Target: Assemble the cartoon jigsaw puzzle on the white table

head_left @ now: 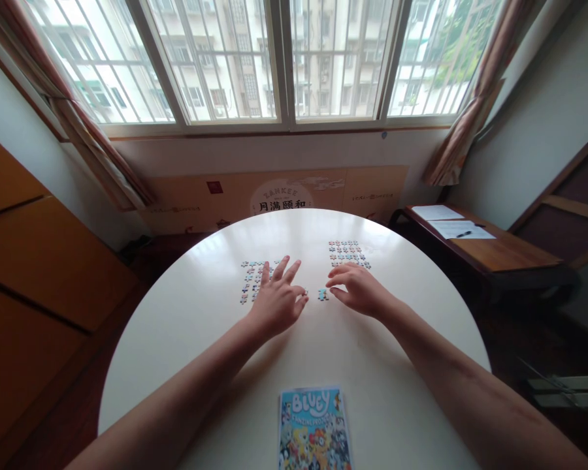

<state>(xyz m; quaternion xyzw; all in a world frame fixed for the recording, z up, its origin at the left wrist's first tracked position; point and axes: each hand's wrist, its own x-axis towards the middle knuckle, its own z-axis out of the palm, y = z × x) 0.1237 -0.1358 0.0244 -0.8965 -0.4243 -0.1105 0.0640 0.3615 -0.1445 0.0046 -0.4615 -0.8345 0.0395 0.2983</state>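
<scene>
"Where's the blue clump [323, 294]?"

"Near the middle of the white surface [372, 398], between the two hands. It looks like puzzle pieces joined together, though they're too small to count. Make it the centre of the dial, with twelve at the window [333, 59]."

"And the left hand [277, 303]?"

"At nine, palm down. Three fingers are spread apart. The thumb and index finger are close together, with a small piece [306, 293] showing at their tips. I can't tell whether they're clamped on it."

"The right hand [360, 288]?"

"At three, just beside the clump. Its fingers are curved, with the thumb and index finger apart."

"Other pieces?"

"The left rows [245, 287] are between nine and ten, partly hidden by the left hand. The right rows [345, 249] are at one, just beyond the right hand's fingers."

"Anything nearer the wearer?"

"At six, a card [316, 424] marked 'Bluey', crowded with cartoon figures and cut off by the bottom of the view."

"Past the edge?"

"At two there's a wooden bench [514, 251] with papers [436, 213] and a dark pen [464, 234] on it. A printed panel [372, 186] is at twelve, under the window. Curtains [81, 124] hang tied at ten and one, and an orange-brown cabinet [39, 254] is at nine."
</scene>
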